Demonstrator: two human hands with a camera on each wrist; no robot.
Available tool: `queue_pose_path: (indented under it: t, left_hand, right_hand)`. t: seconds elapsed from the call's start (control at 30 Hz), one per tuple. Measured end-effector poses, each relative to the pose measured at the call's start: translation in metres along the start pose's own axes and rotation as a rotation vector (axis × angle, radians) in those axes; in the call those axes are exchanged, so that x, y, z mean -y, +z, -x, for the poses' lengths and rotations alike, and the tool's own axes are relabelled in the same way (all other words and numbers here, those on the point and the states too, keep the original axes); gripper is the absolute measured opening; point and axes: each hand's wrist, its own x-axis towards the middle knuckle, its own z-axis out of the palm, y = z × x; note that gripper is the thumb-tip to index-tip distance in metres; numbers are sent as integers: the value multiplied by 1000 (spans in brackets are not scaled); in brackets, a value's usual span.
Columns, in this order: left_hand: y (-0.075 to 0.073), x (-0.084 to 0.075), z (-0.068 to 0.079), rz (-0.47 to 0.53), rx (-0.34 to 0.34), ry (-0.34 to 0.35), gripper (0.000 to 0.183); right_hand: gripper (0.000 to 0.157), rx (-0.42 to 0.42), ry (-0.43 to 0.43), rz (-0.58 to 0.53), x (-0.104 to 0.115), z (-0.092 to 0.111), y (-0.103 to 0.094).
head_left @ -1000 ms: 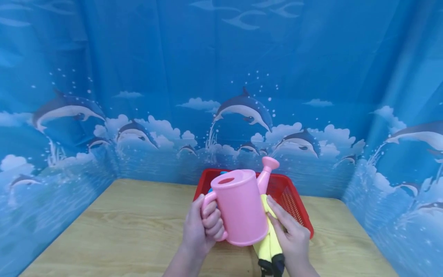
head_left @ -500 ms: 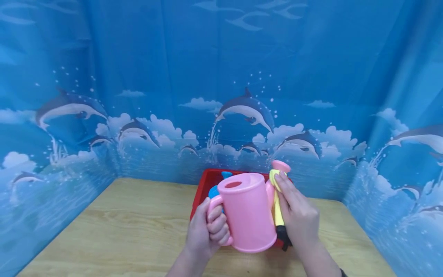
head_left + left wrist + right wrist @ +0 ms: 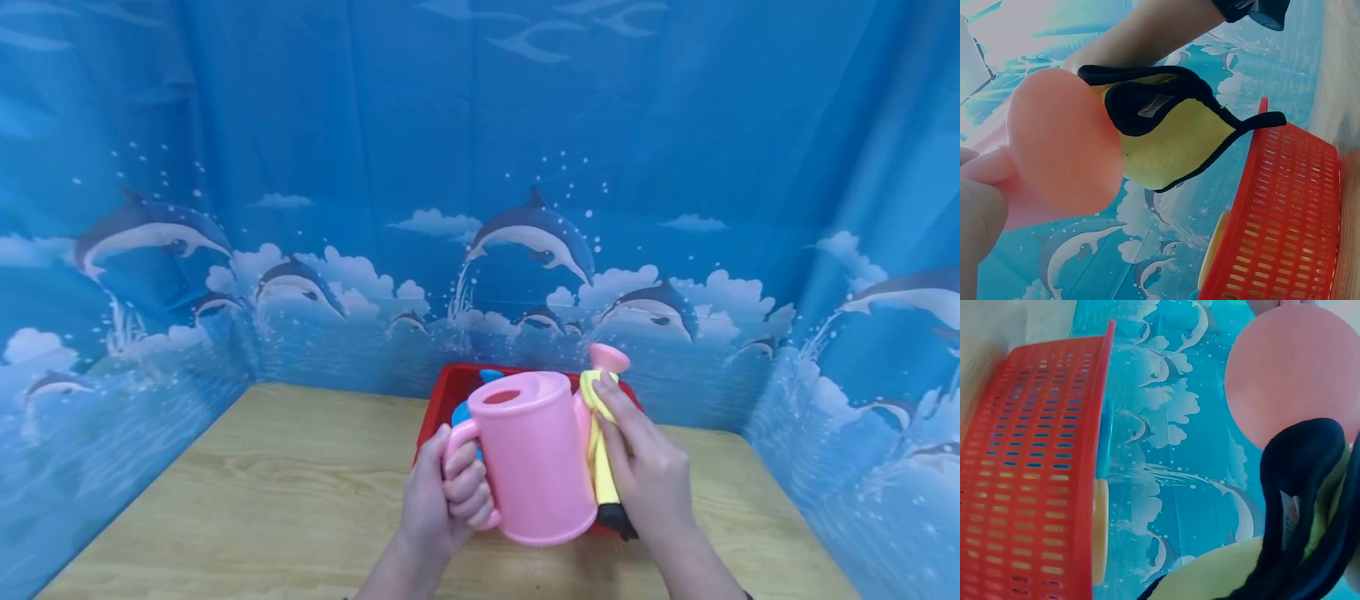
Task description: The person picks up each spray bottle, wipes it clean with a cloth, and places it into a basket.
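Note:
My left hand (image 3: pixel 450 492) grips the handle of a pink toy watering can (image 3: pixel 536 467), which is raised above the table with its top hole showing. A yellow cloth (image 3: pixel 606 483) with black edging lies against the can's spout. My right hand (image 3: pixel 648 467) holds that cloth, its fingers pressing it to the spout below the pink sprinkler head. Part of the cloth hangs down beside the can. In the left wrist view the can's round base (image 3: pixel 1066 144) hides some of the cloth (image 3: pixel 1179 147), whose corner ends in a black loop.
Behind the can a red perforated basket (image 3: pixel 432 412) stands on the wooden table (image 3: pixel 247 500). Blue items (image 3: pixel 461 414) show inside it, and a yellow edge (image 3: pixel 1101 531) shows at its rim in the right wrist view. A blue dolphin-print curtain (image 3: pixel 337 167) surrounds the table.
My right hand and the cloth have moved up along the spout towards the sprinkler head. The can has shifted slightly right, still held by its handle. Over the last half second little has moved.

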Motion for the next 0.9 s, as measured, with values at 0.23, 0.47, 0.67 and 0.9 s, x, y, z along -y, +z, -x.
queue_pose_path:
  t: [0.23, 0.47, 0.67, 0.9]
  left_hand:
    - [-3, -2, -1, 17, 35, 25, 45]
    - [-10, -1, -3, 123, 76, 87, 43]
    - [-13, 0, -4, 116, 70, 142, 43]
    - [-14, 4, -5, 109, 36, 171, 41]
  right_hand:
    - [49, 134, -1, -96, 7, 15, -3]
    - [58, 108, 30, -259, 9, 25, 1]
    - [49, 7, 25, -314, 5, 33, 14]
    - [50, 5, 83, -321, 5, 41, 16]
